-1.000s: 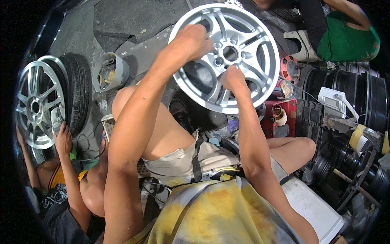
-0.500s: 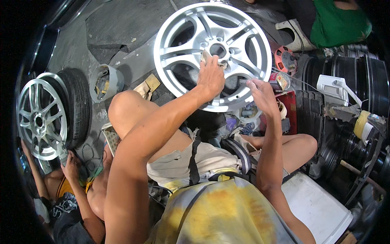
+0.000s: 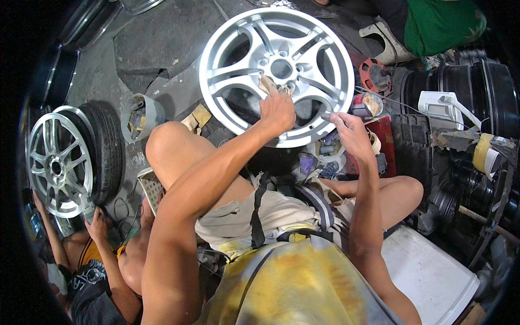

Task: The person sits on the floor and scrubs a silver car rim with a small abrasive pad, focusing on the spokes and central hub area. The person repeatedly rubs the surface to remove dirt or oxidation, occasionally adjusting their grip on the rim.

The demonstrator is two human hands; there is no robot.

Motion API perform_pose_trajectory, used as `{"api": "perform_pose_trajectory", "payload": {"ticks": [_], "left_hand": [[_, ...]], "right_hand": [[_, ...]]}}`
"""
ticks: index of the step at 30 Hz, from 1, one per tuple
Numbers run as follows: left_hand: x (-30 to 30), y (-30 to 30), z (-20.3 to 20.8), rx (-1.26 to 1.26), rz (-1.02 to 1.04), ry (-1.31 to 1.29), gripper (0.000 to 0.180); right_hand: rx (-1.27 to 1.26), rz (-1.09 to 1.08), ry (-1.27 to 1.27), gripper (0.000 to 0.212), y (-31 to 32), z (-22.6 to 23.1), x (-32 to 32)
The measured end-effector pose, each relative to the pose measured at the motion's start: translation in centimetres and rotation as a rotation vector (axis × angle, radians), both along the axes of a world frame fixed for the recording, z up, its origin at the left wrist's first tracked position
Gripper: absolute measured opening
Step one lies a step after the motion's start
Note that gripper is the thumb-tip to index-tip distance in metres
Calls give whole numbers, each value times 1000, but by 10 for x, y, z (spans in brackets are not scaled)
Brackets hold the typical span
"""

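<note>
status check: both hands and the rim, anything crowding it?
Left hand presses a tan pad on the silver rim by the hub. Right hand pinches the rim's lower edge. Cans and clutter crowd below.

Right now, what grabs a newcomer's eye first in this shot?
The big silver alloy wheel at top centre, with the left hand pressing a small tan pad near its hub and the right hand at its lower right rim. Next, at far left, a second silver wheel with its tyre stands upright, another person's hand just below it.
</note>
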State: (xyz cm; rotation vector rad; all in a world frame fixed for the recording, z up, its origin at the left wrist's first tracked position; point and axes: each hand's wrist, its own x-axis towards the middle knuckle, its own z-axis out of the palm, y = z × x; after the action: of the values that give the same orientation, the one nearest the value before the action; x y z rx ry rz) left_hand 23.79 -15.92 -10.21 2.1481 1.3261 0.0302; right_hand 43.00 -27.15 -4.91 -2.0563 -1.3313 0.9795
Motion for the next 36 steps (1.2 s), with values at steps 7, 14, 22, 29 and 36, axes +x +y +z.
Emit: {"api": "perform_pose_trajectory", "payload": {"ticks": [7, 14, 22, 29, 36], "left_hand": [[12, 25, 4, -78, -119, 74, 31], [2, 26, 27, -340, -196, 163, 42], [-58, 123, 56, 104, 61, 79, 42], [-100, 167, -19, 331, 152, -36, 45], [-96, 152, -54, 109, 93, -35, 50]], "right_hand": [[-98, 42, -31, 34, -3, 12, 32], [-157, 39, 22, 36, -24, -5, 54], [-327, -119, 464, 30, -39, -8, 56], [-420, -229, 706, 27, -36, -25, 32], [-200, -426, 710, 33, -22, -49, -21]]}}
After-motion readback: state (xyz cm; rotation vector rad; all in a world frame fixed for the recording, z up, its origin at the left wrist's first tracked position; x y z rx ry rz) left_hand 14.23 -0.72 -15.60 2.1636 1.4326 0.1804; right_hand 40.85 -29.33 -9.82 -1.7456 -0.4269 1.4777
